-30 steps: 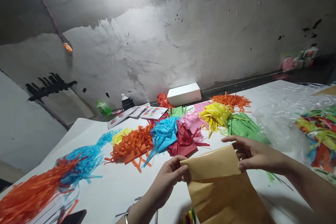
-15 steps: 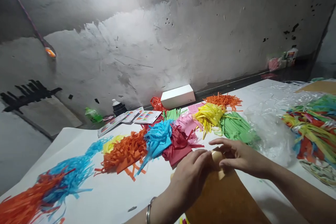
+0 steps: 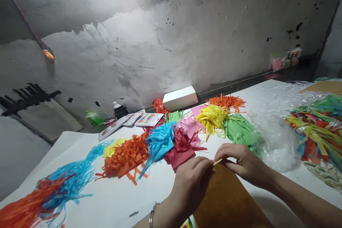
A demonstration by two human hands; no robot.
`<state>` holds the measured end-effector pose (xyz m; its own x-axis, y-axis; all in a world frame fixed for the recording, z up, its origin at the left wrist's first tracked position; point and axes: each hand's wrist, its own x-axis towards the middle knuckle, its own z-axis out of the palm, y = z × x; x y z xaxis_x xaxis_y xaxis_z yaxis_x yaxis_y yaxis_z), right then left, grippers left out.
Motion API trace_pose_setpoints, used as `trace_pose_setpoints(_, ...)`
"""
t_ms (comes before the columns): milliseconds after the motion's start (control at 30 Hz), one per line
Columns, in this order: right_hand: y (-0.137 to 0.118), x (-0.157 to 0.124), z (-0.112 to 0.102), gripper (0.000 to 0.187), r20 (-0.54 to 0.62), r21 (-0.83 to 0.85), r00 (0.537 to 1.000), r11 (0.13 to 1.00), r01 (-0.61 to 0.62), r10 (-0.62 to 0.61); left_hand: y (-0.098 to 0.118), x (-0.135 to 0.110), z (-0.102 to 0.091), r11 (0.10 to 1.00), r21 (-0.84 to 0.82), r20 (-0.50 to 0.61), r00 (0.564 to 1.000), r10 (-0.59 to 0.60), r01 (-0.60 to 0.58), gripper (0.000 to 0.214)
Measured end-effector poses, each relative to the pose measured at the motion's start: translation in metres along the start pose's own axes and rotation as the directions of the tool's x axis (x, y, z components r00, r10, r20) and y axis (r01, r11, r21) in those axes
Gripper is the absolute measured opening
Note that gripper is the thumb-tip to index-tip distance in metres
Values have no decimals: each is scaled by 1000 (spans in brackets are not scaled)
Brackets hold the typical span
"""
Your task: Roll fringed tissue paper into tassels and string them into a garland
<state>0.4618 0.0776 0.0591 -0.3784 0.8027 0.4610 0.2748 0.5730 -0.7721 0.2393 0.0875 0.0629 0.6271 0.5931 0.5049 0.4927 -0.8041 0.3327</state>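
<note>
My left hand (image 3: 191, 181) and my right hand (image 3: 239, 160) are close together over a brown board (image 3: 227, 197). Between their fingertips runs a narrow pale yellow strip (image 3: 217, 162), edge-on or rolled; I cannot tell which, nor its material. The fingers of both hands are pinched on it, the left ones mostly hidden behind the back of the hand. Just beyond the left hand lies a dark red fringed paper tassel (image 3: 183, 146), and a green one (image 3: 239, 128) is beyond the right hand.
Blue (image 3: 160, 139), orange (image 3: 127, 155) and yellow (image 3: 212, 117) fringed paper bundles spread across the white table (image 3: 112, 199). Clear plastic (image 3: 279, 142) and mixed streamers (image 3: 317, 131) lie to the right. A white box (image 3: 180, 98) and printed packets (image 3: 149, 119) stand near the wall.
The pale yellow piece showed broader and curled between my hands before; now only a thin strip shows. My right hand's fingers have closed from a looser, spread pose.
</note>
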Motion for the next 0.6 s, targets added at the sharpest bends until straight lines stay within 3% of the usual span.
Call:
trace_pose_setpoints(133,-3,-2,-1,9,0,-16,1000,1000,-11,11,-2,2,0,998,54,10,1000,-22,21,24)
trace_pose_setpoints(367,-5,-3,0,15,-11,-20,997,997,-79,78,-4,1,2,997,-42,53,997,-55,57,19)
trace_pose_setpoints(533,-2,-4,2,21,-19,-32,997,997,-69,69,-5,2,3,996,21,74,994,-83,81,27)
trace_pose_setpoints(600,-2,-4,3,15,-2,-41,998,997,-59,59,-5,2,3,997,49,97,993,-68,64,28)
